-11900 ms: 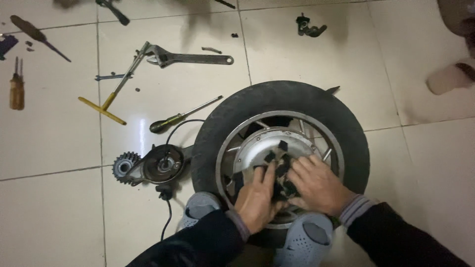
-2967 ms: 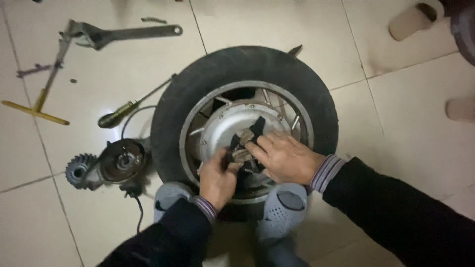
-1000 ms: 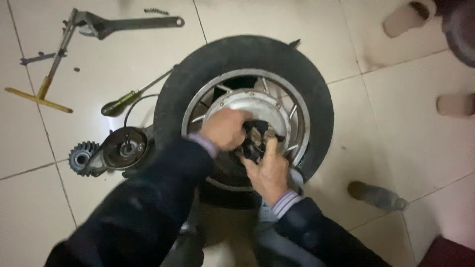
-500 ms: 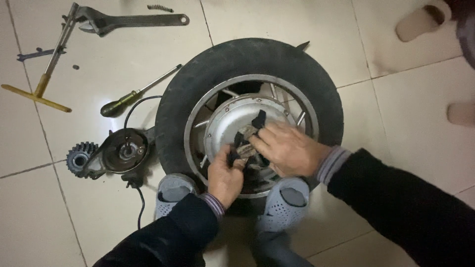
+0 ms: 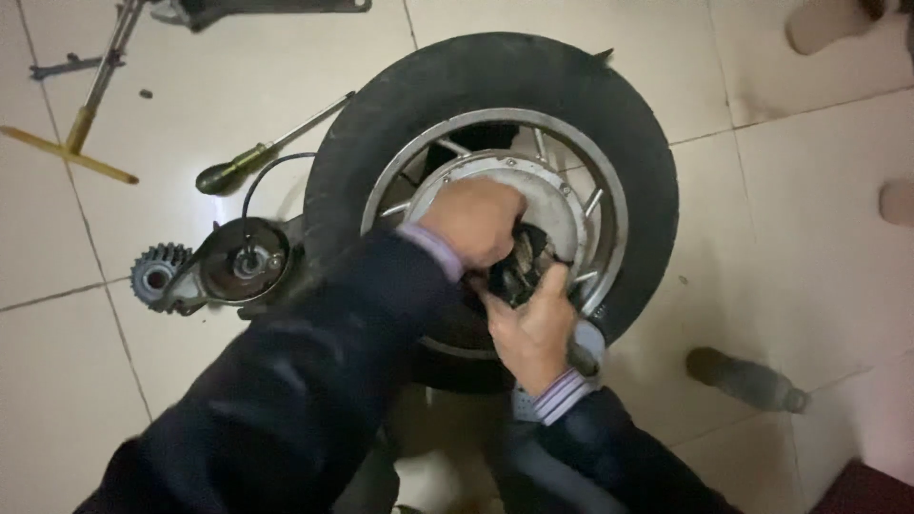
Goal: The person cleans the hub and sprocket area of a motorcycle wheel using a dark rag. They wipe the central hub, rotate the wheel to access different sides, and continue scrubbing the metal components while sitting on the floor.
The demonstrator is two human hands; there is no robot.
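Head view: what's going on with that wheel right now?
A person crouches over a wheel lying flat on the tiled floor. Both hands are at its silver hub: the left hand rests on top, and the right hand grips a dark part at the centre. A geared assembly and a screwdriver lie to the left.

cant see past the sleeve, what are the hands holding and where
Both the left hand and right hand grip the dark part at the wheel hub, one from above, one from below.
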